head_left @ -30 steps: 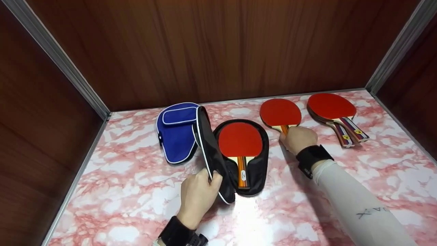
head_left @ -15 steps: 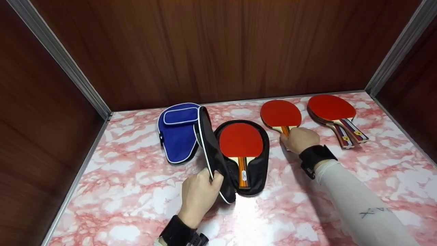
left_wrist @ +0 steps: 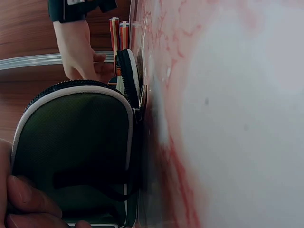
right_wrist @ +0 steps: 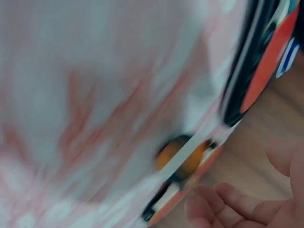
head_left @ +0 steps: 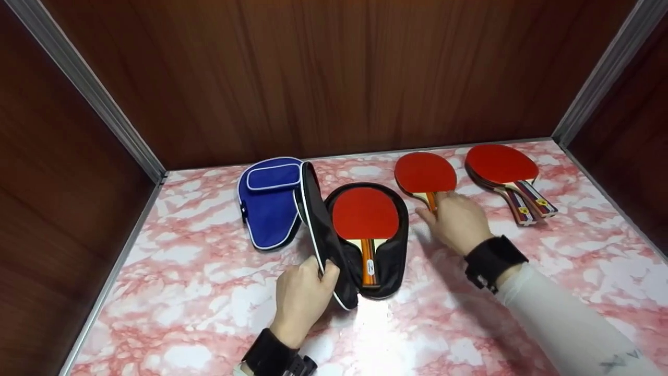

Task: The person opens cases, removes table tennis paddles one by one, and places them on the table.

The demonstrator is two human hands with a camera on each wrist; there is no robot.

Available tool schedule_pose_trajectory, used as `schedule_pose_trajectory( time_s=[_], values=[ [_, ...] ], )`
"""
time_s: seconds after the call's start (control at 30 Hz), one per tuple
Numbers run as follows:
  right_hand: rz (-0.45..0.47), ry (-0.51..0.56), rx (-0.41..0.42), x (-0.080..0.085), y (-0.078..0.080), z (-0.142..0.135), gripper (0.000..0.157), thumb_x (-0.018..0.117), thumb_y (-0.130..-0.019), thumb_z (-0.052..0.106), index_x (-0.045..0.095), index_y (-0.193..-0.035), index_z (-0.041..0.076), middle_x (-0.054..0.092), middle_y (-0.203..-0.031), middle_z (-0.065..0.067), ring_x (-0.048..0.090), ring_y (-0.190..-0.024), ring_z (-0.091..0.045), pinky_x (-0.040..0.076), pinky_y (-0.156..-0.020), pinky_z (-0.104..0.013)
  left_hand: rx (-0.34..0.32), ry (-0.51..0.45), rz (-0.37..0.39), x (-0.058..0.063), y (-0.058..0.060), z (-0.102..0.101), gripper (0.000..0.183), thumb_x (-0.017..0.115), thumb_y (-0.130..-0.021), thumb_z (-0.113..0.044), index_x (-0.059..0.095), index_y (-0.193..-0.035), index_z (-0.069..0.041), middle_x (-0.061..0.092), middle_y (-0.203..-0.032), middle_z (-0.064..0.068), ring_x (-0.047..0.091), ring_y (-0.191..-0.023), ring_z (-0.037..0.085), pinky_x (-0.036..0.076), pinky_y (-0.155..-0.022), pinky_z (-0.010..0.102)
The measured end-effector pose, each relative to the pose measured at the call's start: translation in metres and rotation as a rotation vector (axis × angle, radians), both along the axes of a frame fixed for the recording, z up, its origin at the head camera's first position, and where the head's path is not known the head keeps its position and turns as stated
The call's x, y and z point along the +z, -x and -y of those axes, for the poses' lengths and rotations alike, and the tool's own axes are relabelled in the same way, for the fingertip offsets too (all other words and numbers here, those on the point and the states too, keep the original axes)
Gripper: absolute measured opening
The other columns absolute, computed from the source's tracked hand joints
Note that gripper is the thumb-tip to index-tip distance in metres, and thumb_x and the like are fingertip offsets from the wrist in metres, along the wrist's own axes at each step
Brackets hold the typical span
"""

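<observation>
My left hand (head_left: 305, 290) grips the raised flap of a black, white-piped paddle case (head_left: 395, 261), holding it up on the left side. Inside the case lies a red table tennis paddle (head_left: 365, 214), handle toward me. In the left wrist view the flap's outside (left_wrist: 76, 137) looks dark green, with the left fingers (left_wrist: 33, 199) at its edge. My right hand (head_left: 459, 222) is over the handle of a second red paddle (head_left: 425, 172) lying on the table. Its thumb stands away from that handle; in the right wrist view the loosely bent fingers (right_wrist: 209, 204) are beside the handle's end (right_wrist: 180, 159).
A blue case (head_left: 274, 214) with white piping lies behind the raised flap. Further right, red paddles (head_left: 501, 163) lie stacked with their handles fanned. Wood-grain panels (head_left: 334, 78) enclose the back and sides of the pink marbled table (head_left: 198, 313).
My right hand has loosened from the second paddle's handle, its thumb coming away and the wrist shifting slightly toward me and right. The left hand still holds the flap in place.
</observation>
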State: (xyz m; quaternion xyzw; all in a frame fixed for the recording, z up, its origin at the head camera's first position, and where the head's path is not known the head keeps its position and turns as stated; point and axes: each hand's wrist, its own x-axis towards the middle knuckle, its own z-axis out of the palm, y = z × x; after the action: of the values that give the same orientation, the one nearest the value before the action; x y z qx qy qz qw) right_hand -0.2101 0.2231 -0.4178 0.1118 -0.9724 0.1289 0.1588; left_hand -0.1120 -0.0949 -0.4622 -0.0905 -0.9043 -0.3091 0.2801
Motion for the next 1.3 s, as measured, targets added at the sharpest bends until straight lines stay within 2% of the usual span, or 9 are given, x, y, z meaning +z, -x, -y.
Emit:
schedule_pose_trajectory(
  time_s=[0.17, 0.23, 0.37, 0.53, 0.77, 0.93, 1.1, 1.3],
  values=[
    [0.077, 0.063, 0.094, 0.002, -0.018, 0.025, 0.042, 0.077, -0.105, 0.036, 0.071, -0.107, -0.005, 0.071, -0.094, -0.019, 0.069, -0.089, -0.042, 0.056, -0.080, -0.060, 0.001, -0.004, 0.005, 0.000, 0.000, 0.001, 0.039, 0.069, -0.092, -0.020, 0.046, -0.060, -0.020, 0.044, -0.048, -0.002, 0.055, -0.044, 0.037, 0.041, -0.045, 0.050],
    [0.088, 0.071, 0.124, 0.002, -0.025, 0.037, 0.040, 0.078, -0.104, 0.037, 0.072, -0.102, -0.002, 0.069, -0.091, -0.015, 0.068, -0.086, -0.037, 0.056, -0.078, -0.056, 0.001, -0.006, 0.012, 0.000, -0.001, 0.001, 0.039, 0.069, -0.092, -0.020, 0.046, -0.060, -0.020, 0.044, -0.048, -0.002, 0.055, -0.044, 0.037, 0.041, -0.045, 0.050],
    [0.079, 0.049, 0.190, 0.001, -0.039, 0.061, 0.040, 0.081, -0.102, 0.042, 0.068, -0.087, 0.008, 0.060, -0.076, -0.004, 0.063, -0.071, -0.028, 0.051, -0.065, -0.047, 0.003, -0.003, 0.016, 0.000, -0.001, 0.001, 0.040, 0.069, -0.092, -0.020, 0.046, -0.060, -0.019, 0.043, -0.048, -0.001, 0.055, -0.044, 0.038, 0.041, -0.045, 0.051],
    [0.042, -0.029, 0.240, -0.002, -0.052, 0.083, 0.049, 0.083, -0.099, 0.048, 0.063, -0.077, 0.008, 0.055, -0.067, -0.003, 0.063, -0.061, -0.029, 0.050, -0.056, -0.046, -0.001, 0.009, 0.006, 0.000, -0.001, 0.000, 0.039, 0.068, -0.093, -0.021, 0.046, -0.061, -0.019, 0.044, -0.049, 0.000, 0.055, -0.045, 0.038, 0.041, -0.045, 0.050],
    [0.054, -0.123, 0.226, -0.006, -0.057, 0.100, 0.058, 0.082, -0.097, 0.056, 0.062, -0.069, 0.009, 0.054, -0.059, -0.006, 0.066, -0.059, -0.034, 0.055, -0.054, -0.050, -0.003, 0.010, 0.011, -0.003, 0.000, 0.000, 0.039, 0.068, -0.093, -0.021, 0.046, -0.060, -0.018, 0.044, -0.049, 0.000, 0.054, -0.045, 0.038, 0.040, -0.045, 0.050],
    [0.000, -0.164, 0.230, -0.014, -0.058, 0.107, 0.066, 0.080, -0.094, 0.064, 0.058, -0.059, 0.013, 0.052, -0.055, -0.006, 0.065, -0.057, -0.036, 0.054, -0.052, -0.051, -0.009, 0.011, 0.008, -0.002, 0.000, 0.000, 0.040, 0.068, -0.092, -0.020, 0.045, -0.060, -0.019, 0.042, -0.049, -0.003, 0.053, -0.043, 0.035, 0.040, -0.045, 0.049],
    [-0.039, -0.199, 0.223, -0.020, -0.060, 0.111, 0.065, 0.084, -0.093, 0.060, 0.055, -0.057, 0.013, 0.052, -0.053, -0.006, 0.066, -0.056, -0.036, 0.054, -0.051, -0.050, -0.013, 0.012, 0.008, -0.001, 0.000, -0.001, 0.040, 0.068, -0.093, -0.020, 0.045, -0.060, -0.020, 0.041, -0.049, -0.004, 0.053, -0.043, 0.034, 0.040, -0.045, 0.049],
    [-0.079, -0.311, 0.139, -0.025, -0.058, 0.117, 0.068, 0.081, -0.094, 0.055, 0.050, -0.051, 0.012, 0.049, -0.049, -0.006, 0.061, -0.050, -0.033, 0.050, -0.047, -0.047, -0.010, 0.013, 0.002, 0.000, 0.000, -0.002, 0.040, 0.068, -0.093, -0.020, 0.045, -0.060, -0.019, 0.039, -0.049, -0.003, 0.051, -0.042, 0.035, 0.040, -0.045, 0.049]
  ],
)
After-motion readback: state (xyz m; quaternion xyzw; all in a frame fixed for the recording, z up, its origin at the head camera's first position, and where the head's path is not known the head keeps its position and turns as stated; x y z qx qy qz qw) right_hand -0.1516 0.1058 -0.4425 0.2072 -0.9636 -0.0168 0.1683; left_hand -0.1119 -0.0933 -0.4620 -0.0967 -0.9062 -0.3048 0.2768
